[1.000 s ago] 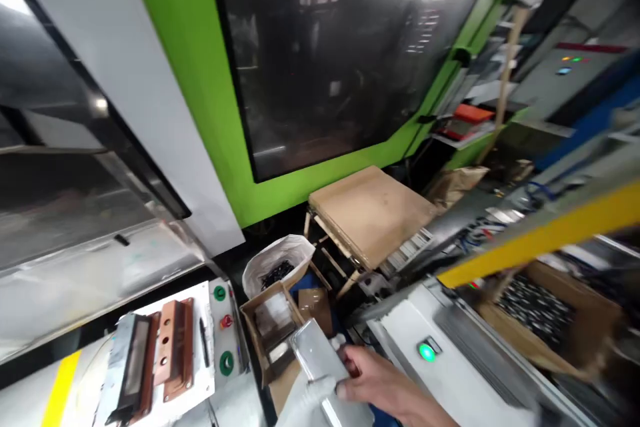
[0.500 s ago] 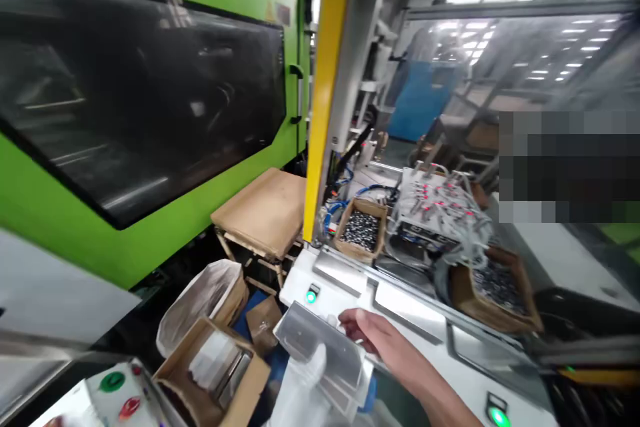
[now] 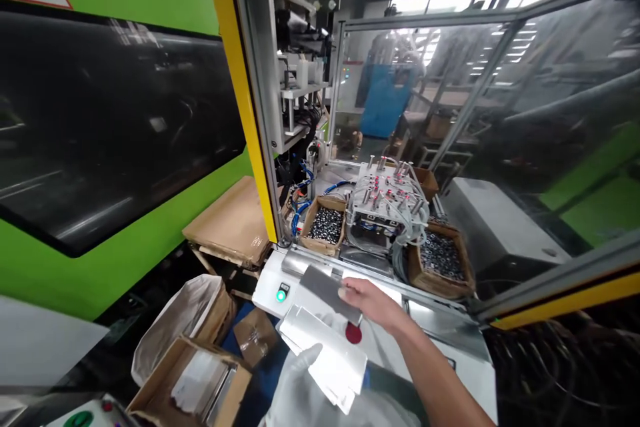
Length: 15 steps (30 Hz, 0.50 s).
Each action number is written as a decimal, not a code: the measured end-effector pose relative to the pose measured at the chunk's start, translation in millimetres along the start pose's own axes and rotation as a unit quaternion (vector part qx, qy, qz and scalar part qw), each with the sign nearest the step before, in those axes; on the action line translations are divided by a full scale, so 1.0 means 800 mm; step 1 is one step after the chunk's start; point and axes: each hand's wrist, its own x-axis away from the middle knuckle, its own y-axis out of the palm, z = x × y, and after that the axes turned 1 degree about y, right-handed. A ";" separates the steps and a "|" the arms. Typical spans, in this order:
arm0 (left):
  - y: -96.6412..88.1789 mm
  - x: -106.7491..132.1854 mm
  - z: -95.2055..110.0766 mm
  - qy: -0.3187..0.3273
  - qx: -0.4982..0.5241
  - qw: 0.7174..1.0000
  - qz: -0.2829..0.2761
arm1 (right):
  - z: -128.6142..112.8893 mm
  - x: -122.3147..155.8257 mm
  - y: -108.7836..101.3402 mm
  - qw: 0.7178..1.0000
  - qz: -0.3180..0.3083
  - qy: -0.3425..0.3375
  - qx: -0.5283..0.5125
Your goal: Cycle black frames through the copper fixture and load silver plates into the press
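Note:
My left hand point(image 3: 295, 383), in a white glove, grips a small stack of thin shiny rectangular plates point(image 3: 325, 350), its thumb across the top one. The plates are slightly fanned and catch the light. My bare right hand point(image 3: 370, 303) pinches a single dark grey rectangular plate point(image 3: 325, 292) at its right end. This plate is tilted above the white machine ledge point(image 3: 265, 280), just beyond the stack. Part of the plate's right end is hidden by my fingers.
A green-lit button point(image 3: 281, 295) and a red button point(image 3: 353, 332) sit on the ledge. Behind it, a fixture point(image 3: 385, 193) stands between cardboard boxes of small metal parts point(image 3: 325, 223) point(image 3: 443, 257). A yellow post point(image 3: 243, 107) rises at left. Below are an open carton point(image 3: 235, 390) and a lined bin point(image 3: 175, 320).
My right hand, earlier beside the stack, now holds one grey plate apart from it, farther forward. The stack's top now looks bright instead of grey. The view has turned right.

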 end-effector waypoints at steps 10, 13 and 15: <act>-0.013 -0.011 0.033 0.010 0.053 0.998 0.045 | 0.011 -0.103 0.062 0.926 0.077 -0.185 0.321; -0.019 -0.018 0.043 0.004 0.060 0.997 0.053 | 0.002 -0.091 0.067 0.917 0.116 -0.183 0.336; -0.023 -0.025 0.048 0.011 0.063 0.996 0.054 | -0.015 -0.071 0.069 0.919 0.161 -0.177 0.315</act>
